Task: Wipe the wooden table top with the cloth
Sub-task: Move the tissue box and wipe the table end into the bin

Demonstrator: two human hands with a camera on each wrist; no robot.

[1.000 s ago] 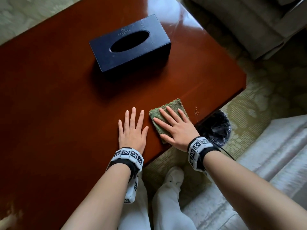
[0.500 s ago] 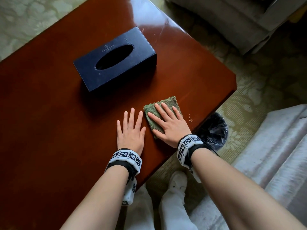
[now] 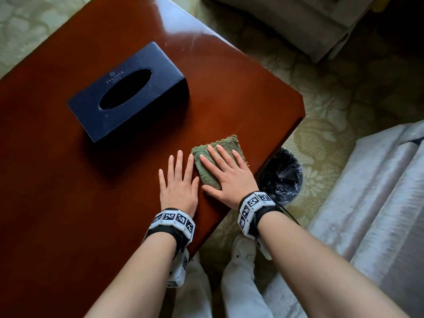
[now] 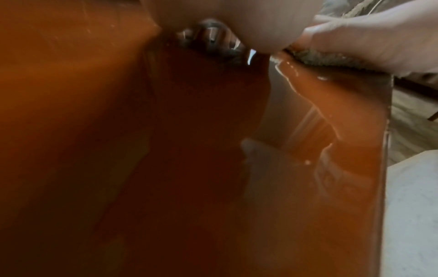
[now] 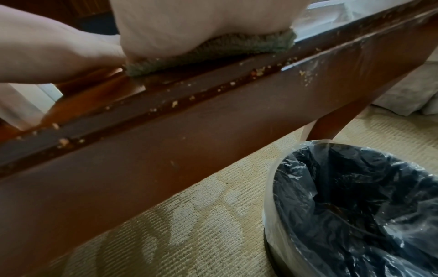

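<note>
Glossy reddish wooden bench [image 3: 229,95] carries a dark blue tissue box [image 3: 128,92]; right hand [image 3: 227,175] presses flat, fingers straight, on a folded green cloth [image 3: 226,143]; left hand [image 3: 179,182] lies flat alongside.

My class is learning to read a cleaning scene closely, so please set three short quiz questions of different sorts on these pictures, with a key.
1. True or false: the right hand lies flat with straight fingers on the folded green terry cloth.
2. Which lies on the bare red-brown wooden table top beside the cloth? A the left hand; B the dark blue rectangular tissue box; C the round black bin lined with a clear plastic bag.
3. Fill in: pale ______ lie along the table's near edge, above the bin.

Key: 1 true; 2 A; 3 crumbs.
</note>
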